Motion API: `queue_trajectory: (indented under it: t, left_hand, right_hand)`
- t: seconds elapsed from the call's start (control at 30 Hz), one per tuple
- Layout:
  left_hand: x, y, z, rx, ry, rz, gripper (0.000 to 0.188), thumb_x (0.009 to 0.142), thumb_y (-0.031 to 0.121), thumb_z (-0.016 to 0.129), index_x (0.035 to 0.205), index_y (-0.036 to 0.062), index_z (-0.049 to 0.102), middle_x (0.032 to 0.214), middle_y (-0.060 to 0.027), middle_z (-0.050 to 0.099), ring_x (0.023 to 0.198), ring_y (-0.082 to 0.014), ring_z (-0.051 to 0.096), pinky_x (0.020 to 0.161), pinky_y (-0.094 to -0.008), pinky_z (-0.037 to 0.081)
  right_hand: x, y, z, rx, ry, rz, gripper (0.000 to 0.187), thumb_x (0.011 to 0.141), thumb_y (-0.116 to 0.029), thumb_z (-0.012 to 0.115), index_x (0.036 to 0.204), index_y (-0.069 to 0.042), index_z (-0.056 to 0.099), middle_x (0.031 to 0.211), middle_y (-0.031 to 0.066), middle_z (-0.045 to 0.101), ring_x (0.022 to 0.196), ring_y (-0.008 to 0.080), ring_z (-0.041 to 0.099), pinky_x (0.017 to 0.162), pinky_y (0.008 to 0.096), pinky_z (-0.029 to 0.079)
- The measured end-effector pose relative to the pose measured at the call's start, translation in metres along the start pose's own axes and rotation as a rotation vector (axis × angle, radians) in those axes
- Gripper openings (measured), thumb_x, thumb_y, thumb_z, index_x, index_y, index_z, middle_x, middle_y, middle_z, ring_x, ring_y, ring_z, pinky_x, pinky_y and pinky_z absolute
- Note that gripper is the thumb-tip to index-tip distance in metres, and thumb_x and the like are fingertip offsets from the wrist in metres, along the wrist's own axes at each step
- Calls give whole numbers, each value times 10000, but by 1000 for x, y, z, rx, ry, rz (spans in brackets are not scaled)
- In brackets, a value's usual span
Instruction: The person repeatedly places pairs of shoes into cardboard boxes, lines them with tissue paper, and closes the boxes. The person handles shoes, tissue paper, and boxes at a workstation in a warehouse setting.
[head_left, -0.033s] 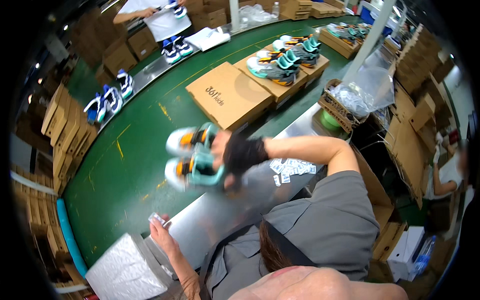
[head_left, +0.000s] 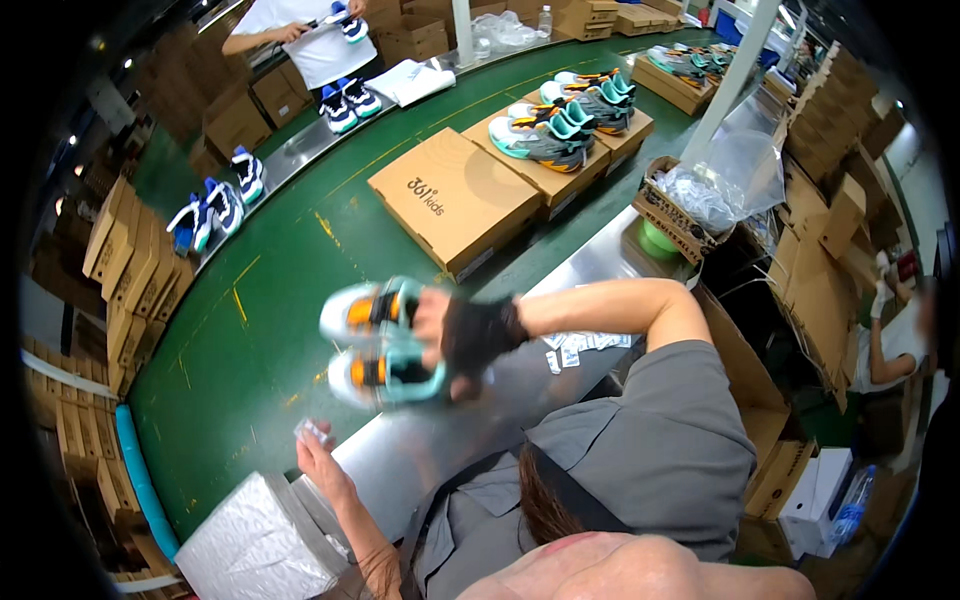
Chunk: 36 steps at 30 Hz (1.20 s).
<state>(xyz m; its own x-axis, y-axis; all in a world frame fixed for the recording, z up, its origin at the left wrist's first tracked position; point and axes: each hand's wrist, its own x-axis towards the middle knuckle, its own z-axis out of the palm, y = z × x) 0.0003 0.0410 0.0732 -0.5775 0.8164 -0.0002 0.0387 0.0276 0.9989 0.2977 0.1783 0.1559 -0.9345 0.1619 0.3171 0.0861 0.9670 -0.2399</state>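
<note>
White-and-teal shoes (head_left: pixel 370 374), head view: pair gripped in the right hand (head_left: pixel 462 332), over the green belt (head_left: pixel 240 380). Left hand (head_left: pixel 324 466) pinched a small pale packet (head_left: pixel 312 431), apart from them. Judged midway: neither set down yet; nearby box (head_left: pixel 460 195) lay closed.

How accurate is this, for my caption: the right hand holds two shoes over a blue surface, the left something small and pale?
The colour is wrong: the head view shows a green surface. The right hand holds two shoes over it, the left hand something small and pale.
</note>
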Motion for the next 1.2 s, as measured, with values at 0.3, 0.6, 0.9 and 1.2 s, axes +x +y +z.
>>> queue_trajectory:
  t: [0.3, 0.6, 0.9, 1.2]
  left_hand:
    - [46, -153, 33, 278, -531, -149, 250, 889, 180, 456, 879, -36, 580, 774, -51, 616, 691, -93, 514, 633, -245, 422]
    - [29, -115, 54, 221, -490, -448, 272, 887, 261, 489, 920, 8, 585, 746, -57, 621, 598, -90, 535, 508, -213, 401]
    - [30, -33, 114, 375, -369, 87, 245, 897, 193, 452, 888, -16, 578, 860, -69, 629, 707, -133, 562, 613, -244, 431]
    - [49, -66, 75, 992, -427, 196, 404, 823, 415, 496, 920, 46, 628, 1032, -181, 566, 918, -332, 550, 805, -421, 432]
  right_hand:
    - [13, -21, 123, 207, -498, -53, 299, 613, -407, 683, 745, -148, 613, 765, 108, 557, 962, 307, 472, 908, 634, 219]
    - [-63, 158, 111, -398, -113, 953, 487, 870, -223, 346, 1345, -153, 261, 1370, 237, 235, 1281, 375, 218, 926, 683, 141]
    - [-29, 48, 65, -43, 411, 833, 680, 677, -106, 580, 1297, -51, 307, 1320, 223, 301, 1261, 364, 256, 1001, 577, 153]
    - [-93, 62, 59, 1535, 1317, 867, 386, 722, -82, 564, 1096, -85, 467, 993, 97, 569, 1028, 219, 510, 764, 416, 473]
